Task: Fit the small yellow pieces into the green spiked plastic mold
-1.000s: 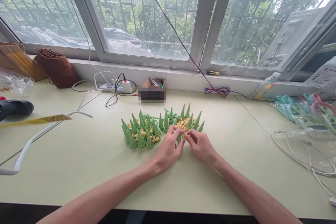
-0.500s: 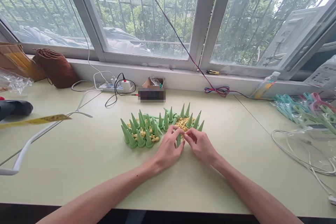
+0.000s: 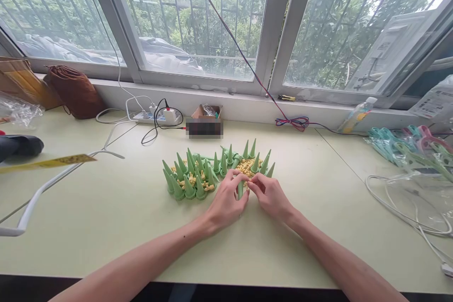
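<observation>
Several green plastic cones (image 3: 191, 174) stand points up in a cluster on the pale green table (image 3: 106, 207), with small yellow pieces (image 3: 247, 166) scattered among them. My left hand (image 3: 226, 200) and my right hand (image 3: 271, 196) meet at the cluster's near right edge. Between their fingertips stands one green cone (image 3: 241, 188), and both hands pinch it. The right fingertips also lie against the yellow pieces; whether they hold one is hidden.
A white power strip (image 3: 155, 115) with cables and a small cardboard box (image 3: 207, 112) lie by the window sill. A brown bag (image 3: 76, 90) sits far left, a white hanger (image 3: 53, 184) left, coloured clothes pegs (image 3: 410, 144) and white cords (image 3: 406, 207) right.
Almost nothing differs. Both hands stay at the same cone and their fingertips have shifted only slightly.
</observation>
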Motion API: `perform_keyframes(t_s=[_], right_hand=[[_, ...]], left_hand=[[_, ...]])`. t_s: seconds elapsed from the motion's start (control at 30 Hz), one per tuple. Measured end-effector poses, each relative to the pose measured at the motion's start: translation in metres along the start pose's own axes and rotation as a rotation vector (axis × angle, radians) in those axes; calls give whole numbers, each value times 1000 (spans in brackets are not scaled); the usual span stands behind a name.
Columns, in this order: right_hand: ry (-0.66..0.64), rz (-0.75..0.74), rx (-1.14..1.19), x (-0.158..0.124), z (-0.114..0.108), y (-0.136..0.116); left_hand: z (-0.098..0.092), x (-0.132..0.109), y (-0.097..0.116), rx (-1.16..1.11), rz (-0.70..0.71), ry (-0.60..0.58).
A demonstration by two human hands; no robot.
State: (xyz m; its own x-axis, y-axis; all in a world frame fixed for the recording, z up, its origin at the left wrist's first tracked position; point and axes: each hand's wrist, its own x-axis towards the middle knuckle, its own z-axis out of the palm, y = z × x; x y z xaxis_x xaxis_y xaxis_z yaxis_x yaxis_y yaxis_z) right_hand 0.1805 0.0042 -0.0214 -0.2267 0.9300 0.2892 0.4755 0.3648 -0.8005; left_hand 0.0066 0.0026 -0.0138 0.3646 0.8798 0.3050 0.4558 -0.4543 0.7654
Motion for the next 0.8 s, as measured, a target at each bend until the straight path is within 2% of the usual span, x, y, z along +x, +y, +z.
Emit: perform_keyframes(t_s=[0.27,0.57,0.8], right_hand=[[19,-3,-4,0,0,1],[50,6,17,1,0,0],[56,5,17,0,1,1]], left_hand=[[-1,1,1,-31,0,21],[-2,4,3,-251,-101,18],[-2,6,3,-313,-124,25]])
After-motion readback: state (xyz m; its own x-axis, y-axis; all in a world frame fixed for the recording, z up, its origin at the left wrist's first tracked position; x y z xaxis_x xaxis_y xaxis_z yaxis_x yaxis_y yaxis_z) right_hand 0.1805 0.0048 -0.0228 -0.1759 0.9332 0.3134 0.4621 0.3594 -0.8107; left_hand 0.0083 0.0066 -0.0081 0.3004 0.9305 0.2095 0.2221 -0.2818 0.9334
